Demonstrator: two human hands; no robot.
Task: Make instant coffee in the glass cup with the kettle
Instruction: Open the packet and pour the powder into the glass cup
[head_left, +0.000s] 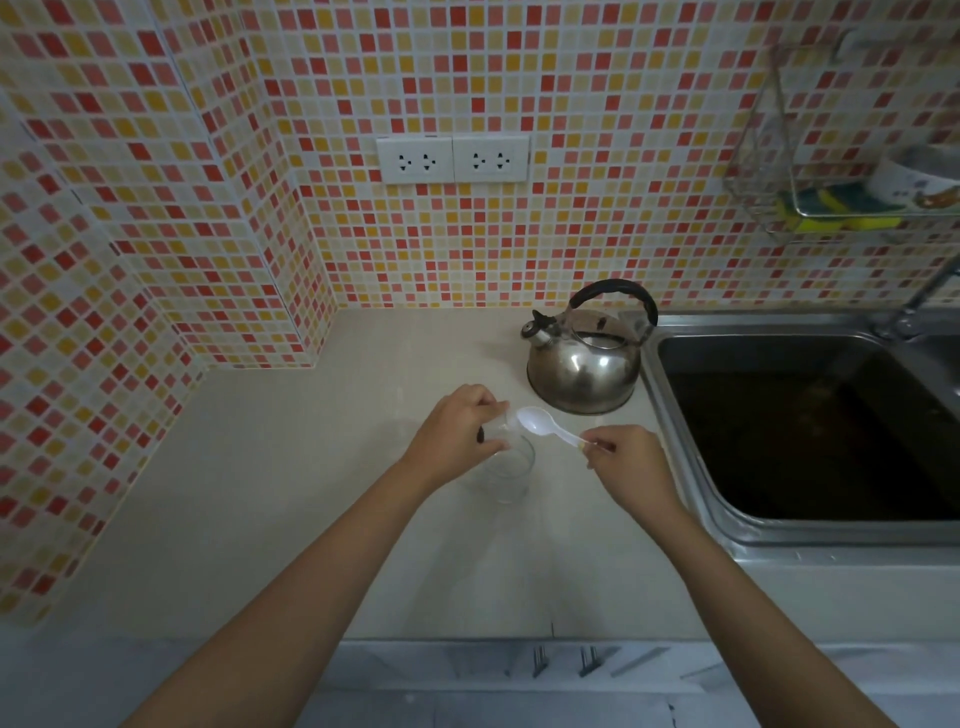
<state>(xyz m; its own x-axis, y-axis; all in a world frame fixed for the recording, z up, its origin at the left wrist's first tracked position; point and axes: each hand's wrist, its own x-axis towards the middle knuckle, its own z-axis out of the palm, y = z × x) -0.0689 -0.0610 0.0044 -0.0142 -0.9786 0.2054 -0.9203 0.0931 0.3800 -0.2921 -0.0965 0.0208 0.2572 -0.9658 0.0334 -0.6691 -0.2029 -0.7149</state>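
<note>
Both my hands are working over the clear glass cup (509, 462): right hand (621, 462) is pinching the light white plastic spoon (545, 423), left hand (457, 431) is tipping a small container. I'm judging that glass slippery and fragile.

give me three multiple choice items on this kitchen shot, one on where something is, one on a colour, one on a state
1. Where is the kettle?
A. inside the sink
B. on the counter, left of the sink
C. on the wire rack

2. What colour is the spoon?
A. white
B. black
C. red

3. How is the spoon held?
A. lying on the counter
B. left hand only
C. right hand pinches its handle, bowl over the glass cup

Answers: 1 B, the kettle stands beside the sink rim; 2 A, the plastic is plainly white; 3 C, the right hand's fingers grip the handle end.
</note>
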